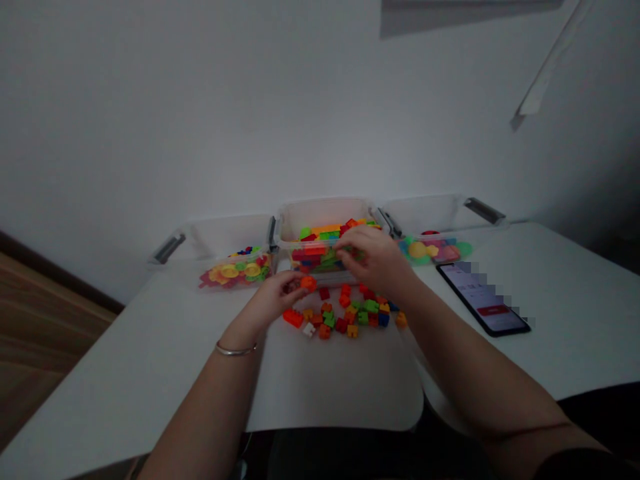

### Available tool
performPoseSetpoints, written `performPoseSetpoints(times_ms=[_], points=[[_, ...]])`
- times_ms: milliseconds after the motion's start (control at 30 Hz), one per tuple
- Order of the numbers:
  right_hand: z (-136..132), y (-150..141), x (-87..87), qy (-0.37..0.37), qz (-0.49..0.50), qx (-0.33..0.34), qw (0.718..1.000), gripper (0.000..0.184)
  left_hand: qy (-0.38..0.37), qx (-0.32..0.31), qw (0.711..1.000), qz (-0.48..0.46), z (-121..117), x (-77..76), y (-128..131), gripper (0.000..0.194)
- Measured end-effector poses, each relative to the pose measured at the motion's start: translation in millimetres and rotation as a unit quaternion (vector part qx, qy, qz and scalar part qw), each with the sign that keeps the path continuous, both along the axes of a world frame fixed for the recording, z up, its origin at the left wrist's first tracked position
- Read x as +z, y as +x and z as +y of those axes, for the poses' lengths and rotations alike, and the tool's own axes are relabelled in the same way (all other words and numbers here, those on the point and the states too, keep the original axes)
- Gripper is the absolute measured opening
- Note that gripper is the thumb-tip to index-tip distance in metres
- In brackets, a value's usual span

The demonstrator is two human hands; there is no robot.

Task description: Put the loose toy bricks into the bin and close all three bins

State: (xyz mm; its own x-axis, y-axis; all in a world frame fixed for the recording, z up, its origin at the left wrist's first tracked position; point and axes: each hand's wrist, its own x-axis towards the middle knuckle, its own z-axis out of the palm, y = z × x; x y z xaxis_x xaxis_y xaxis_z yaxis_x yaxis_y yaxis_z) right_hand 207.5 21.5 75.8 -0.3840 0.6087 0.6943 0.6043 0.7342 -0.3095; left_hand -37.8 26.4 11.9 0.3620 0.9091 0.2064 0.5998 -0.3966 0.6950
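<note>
My left hand (273,300), a bracelet at its wrist, is closed on an orange toy block (309,284) held between thumb and fingers. My right hand (370,257) is at the front rim of the clear middle bin (325,207), its fingers curled together. Whether a small piece sits in those fingertips I cannot make out; green shows between them. Colourful building blocks (325,230) fill the bin. Below both hands, several loose blocks (353,331) in orange, red, green, yellow, blue and white lie scattered on the white surface.
A clear bin of mostly yellow and red pieces (230,272) stands at the left, another with round translucent pieces (435,249) at the right. A phone (483,300) lies on the white table (575,307) beside my right forearm. Behind the bins rises a wall (250,120).
</note>
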Motion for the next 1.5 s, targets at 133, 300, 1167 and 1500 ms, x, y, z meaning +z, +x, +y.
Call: performPoseSetpoints(times_ms=[133,300,1167,1500], points=[[-7.7,-27.0,-19.3,-0.074,-0.046,0.065,0.994,0.015,-0.003,0.007,0.999,-0.037,-1.8,0.8,3.1,0.031],[-8.2,-43.5,-43.6,-0.159,-0.075,0.069,0.982,0.021,-0.042,0.000,0.997,-0.071,0.5,-4.6,3.2,0.030],[-0.1,-6.2,-5.5,-0.022,0.065,-0.084,0.994,0.015,-0.033,0.002,0.998,-0.061,-2.0,0.4,4.8,0.031],[46.5,39.5,-22.0,0.023,0.141,-0.192,0.971,0.009,0.026,-0.002,0.999,-0.023,-2.0,0.0,5.1,0.026]])
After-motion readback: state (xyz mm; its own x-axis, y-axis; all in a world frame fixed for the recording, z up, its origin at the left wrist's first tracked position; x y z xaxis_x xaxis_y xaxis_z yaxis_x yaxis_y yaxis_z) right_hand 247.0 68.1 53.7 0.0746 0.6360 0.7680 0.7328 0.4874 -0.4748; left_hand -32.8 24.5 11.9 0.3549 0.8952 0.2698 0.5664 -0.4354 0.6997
